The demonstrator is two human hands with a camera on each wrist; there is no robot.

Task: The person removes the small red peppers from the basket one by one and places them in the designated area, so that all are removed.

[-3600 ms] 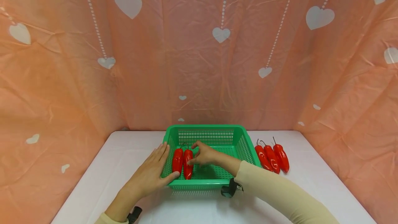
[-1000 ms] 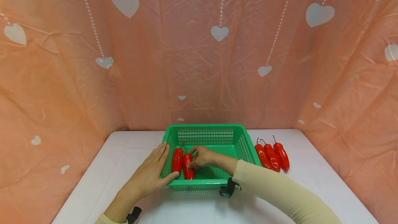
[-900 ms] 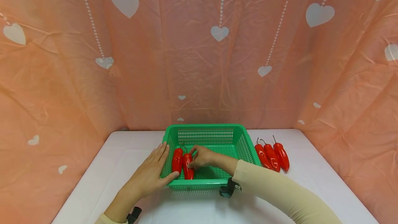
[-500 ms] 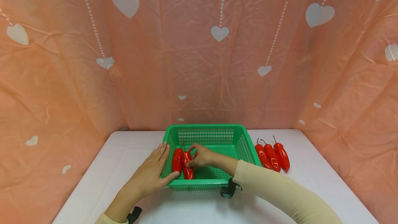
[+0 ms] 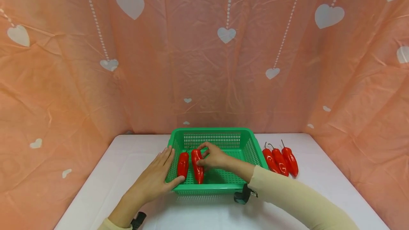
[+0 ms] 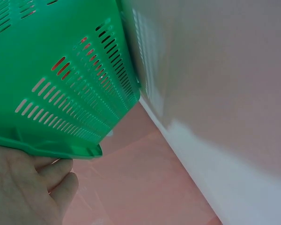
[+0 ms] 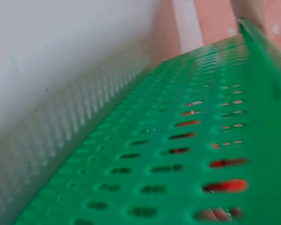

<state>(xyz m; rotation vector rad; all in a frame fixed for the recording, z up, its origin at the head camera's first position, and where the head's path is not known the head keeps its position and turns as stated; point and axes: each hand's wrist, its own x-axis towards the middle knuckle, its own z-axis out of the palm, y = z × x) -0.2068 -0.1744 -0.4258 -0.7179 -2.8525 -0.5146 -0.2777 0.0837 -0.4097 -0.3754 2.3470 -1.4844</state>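
Note:
In the head view, a green plastic basket [image 5: 212, 186] stands on the white table, two red chili peppers in its left part. My right hand [image 5: 214, 157] reaches into it and pinches one red chili pepper [image 5: 197, 168] between thumb and fingers. That pepper leans slightly, its stem end near my fingers. Beside it, against the left wall, lies the other pepper [image 5: 183, 164]. My left hand [image 5: 154, 176] rests on the basket's left rim with straight fingers, its thumb along the front left corner. In the left wrist view that hand [image 6: 23, 187] touches the rim.
Several things lie right of the basket: a row of red chili peppers [image 5: 280, 162] with thin stems, on the white tabletop [image 5: 306, 201]. A peach curtain [image 5: 204, 81] with pale hearts hangs around the table. The right wrist view mostly shows the basket wall [image 7: 145, 154], blurred.
My right hand has drawn its pepper up and to the right, so a gap now shows between the two peppers. My left hand has stayed on the rim.

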